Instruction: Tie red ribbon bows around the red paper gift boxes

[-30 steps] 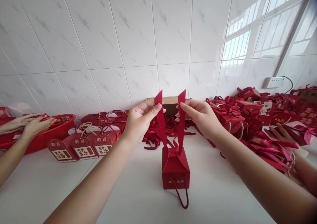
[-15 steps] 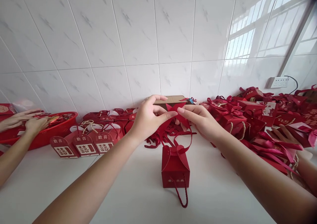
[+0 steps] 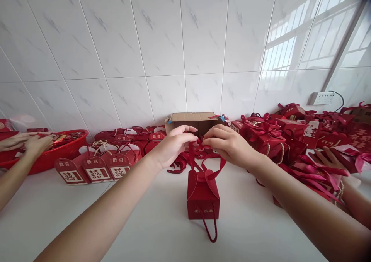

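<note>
A small red gift box (image 3: 203,198) stands on the white counter (image 3: 156,223) in front of me, with a red cord handle hanging off its front. A red ribbon (image 3: 214,168) rises from its top in loops. My left hand (image 3: 172,146) and my right hand (image 3: 227,144) meet just above the box. Both pinch the ribbon ends between thumb and fingers, fingertips almost touching.
An open cardboard carton (image 3: 193,121) sits against the tiled wall behind the box. Flat red boxes (image 3: 95,169) lie at left by a red basin (image 3: 55,155), where another person's hands (image 3: 31,144) work. Finished ribboned boxes (image 3: 278,138) pile up at right, beside another person's hand (image 3: 329,159).
A second ago I held the two ribbon ends upright and apart. My hands have since come together and dropped lower, crossing the ribbon into loops above the box.
</note>
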`<state>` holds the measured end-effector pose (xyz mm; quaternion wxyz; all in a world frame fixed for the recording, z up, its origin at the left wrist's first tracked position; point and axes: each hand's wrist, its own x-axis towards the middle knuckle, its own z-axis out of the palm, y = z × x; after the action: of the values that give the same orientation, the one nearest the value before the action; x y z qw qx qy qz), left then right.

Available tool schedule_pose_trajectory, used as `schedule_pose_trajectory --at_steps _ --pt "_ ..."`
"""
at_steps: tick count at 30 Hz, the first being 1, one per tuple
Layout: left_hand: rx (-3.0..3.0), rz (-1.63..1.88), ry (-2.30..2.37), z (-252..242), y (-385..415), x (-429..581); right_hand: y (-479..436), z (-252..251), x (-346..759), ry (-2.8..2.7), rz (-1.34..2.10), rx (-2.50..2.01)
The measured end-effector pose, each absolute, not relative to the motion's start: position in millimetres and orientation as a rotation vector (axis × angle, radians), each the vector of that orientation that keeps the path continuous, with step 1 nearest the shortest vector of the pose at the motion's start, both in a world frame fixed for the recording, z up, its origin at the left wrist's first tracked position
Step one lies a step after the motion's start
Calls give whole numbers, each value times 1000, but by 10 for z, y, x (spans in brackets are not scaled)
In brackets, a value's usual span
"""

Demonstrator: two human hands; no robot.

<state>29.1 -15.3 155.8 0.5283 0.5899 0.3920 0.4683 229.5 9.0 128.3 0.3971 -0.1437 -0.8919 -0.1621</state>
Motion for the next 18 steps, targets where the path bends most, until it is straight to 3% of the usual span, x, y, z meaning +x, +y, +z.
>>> schedule_pose_trajectory --at_steps 5,9,12,18 --pt "1358 1114 905 1547 -136 308 54 1308 2296 -2261 -852 -416" --pt "1393 1105 831 1537 -142 320 55 1291 2293 -2221 -921 -471" --pt "1630 1230 907 1502 -196 338 64 1205 2264 -2106 -747 -567" --pt "2646 1603 1102 1288 -248 264 -10 988 2191 -1757 -99 -749"
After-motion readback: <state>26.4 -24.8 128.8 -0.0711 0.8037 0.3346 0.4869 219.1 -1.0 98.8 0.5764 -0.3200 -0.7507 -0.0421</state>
